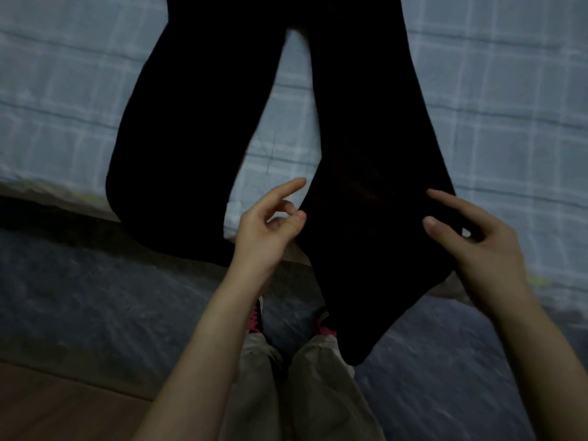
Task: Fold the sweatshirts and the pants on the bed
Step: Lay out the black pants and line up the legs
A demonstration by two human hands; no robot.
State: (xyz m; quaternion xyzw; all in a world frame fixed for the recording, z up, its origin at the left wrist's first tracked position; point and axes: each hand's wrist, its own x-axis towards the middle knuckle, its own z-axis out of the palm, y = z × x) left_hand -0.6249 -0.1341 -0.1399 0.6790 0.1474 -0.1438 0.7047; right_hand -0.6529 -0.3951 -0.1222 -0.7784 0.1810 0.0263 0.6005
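Black pants [197, 128] lie on the bed with both legs spread toward me and hanging over the bed's near edge. The right leg [366, 218] droops furthest, down to my knees. My left hand [270, 224] is at that leg's left edge, thumb and a bent finger pinching the fabric and the index finger pointing out. My right hand [474, 246] holds the same leg's right edge, thumb on top and fingers wrapped around it. The pants' waist is out of view past the top. No sweatshirt shows.
The bed carries a light blue checked sheet [493, 122]. Its near edge runs across the middle of the view. Below lie a dark grey rug [95, 297] and wooden floor [47, 409]. My grey-trousered legs [318, 393] and pink-trimmed shoes [256, 316] stand against the bed.
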